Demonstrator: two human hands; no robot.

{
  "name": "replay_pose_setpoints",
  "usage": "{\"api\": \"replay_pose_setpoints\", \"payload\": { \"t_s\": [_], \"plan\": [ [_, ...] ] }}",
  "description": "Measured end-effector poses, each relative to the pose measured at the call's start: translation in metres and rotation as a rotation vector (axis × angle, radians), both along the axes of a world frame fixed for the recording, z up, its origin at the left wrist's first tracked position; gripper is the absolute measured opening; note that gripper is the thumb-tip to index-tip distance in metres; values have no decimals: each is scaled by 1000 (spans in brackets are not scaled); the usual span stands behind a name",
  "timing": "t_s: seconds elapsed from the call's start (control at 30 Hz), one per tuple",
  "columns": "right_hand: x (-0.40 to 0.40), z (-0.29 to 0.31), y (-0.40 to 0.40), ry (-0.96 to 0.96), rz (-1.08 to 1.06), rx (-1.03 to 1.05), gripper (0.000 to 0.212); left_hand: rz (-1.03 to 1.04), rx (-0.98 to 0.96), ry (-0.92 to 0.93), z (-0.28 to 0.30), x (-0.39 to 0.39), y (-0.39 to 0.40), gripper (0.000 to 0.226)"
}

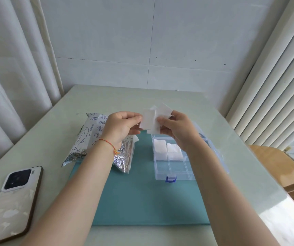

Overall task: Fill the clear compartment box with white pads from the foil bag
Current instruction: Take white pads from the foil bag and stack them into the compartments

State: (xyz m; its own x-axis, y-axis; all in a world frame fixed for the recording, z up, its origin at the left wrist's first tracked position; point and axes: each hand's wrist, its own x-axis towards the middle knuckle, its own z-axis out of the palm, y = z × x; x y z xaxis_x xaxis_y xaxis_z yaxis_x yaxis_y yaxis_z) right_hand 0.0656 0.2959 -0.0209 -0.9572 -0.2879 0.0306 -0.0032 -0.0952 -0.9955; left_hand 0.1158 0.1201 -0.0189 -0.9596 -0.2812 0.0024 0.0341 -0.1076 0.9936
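Pads [150, 121] sit fanned between both hands, raised above the clear compartment box [173, 167]: left hand [121, 128] and right hand [176, 129] each pinch an edge with thumb and fingers. Several thin sheets held this loosely could slip apart and drop onto the teal mat [139, 197] or land across a divider. The foil bag [96, 139] lies open just beside the left wrist, on the surface [240, 183].

Bright daylight comes in from the right. It makes a white shine on the worktop [275, 219]. The edges look bent and a bit blurry.
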Motion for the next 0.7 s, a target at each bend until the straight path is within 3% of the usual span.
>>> {"api": "replay_pose_setpoints", "payload": {
  "t_s": [0.27, 0.57, 0.7],
  "plan": [
    [-4, -3, -3, 6, -1, -15, 27, -13, -13, -32, -1, -3, 6, 23],
    [-7, -2, 1, 49, -61, 66, 28, -80, -26, -51, 0, 2, 9, 13],
    [-9, 2, 4, 21, -145, 0, 30, -66, -9, -40, 1, 1, 4, 20]
  ]
}}
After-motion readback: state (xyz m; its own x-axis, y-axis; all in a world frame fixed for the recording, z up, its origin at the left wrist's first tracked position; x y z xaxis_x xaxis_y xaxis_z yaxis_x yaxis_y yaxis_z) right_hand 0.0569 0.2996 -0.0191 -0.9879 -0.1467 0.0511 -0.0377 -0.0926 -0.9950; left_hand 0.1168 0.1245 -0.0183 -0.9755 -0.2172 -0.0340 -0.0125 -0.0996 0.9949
